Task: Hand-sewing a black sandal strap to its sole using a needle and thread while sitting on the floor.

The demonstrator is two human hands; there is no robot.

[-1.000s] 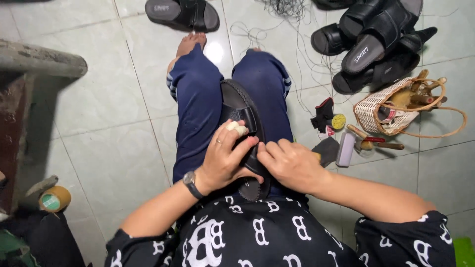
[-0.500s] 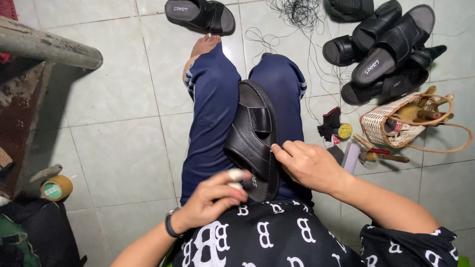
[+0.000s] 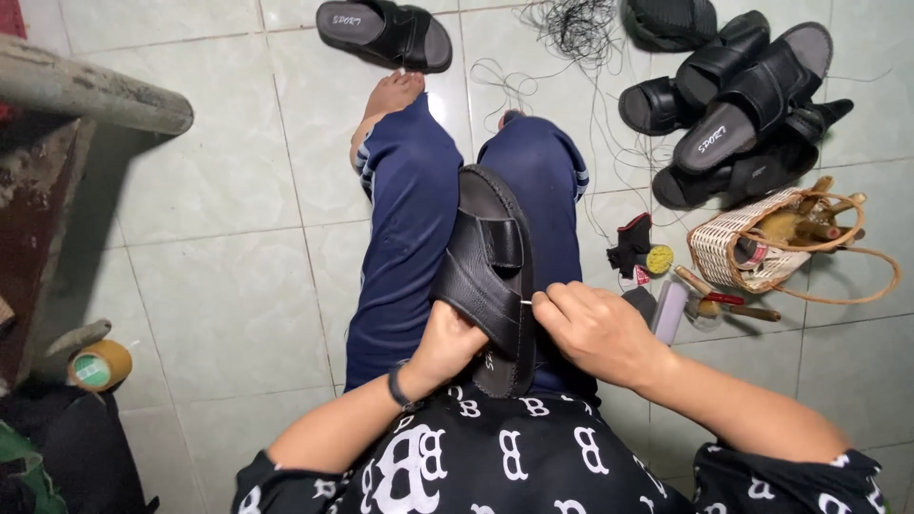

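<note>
Pale green glazed floor tiles [image 3: 219, 190] are catching a soft sheen of light. Left of them, a worn grey concrete ledge [image 3: 86, 95] is casting a shadow, and beneath that ledge a dark reddish rough wall face [image 3: 33, 219] is standing.

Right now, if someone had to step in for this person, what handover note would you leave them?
Left hand: grips the black sandal from below, near its heel, holding it on the lap.
Right hand: fingertips pinched at the sandal's right edge, on what looks like a thin needle or thread end.
Nearby on the floor: wicker basket of tools, loose black thread, more sandals.
Done: cannot tell how much of the edge is stitched.
Left: the stitching seems under way.
</note>
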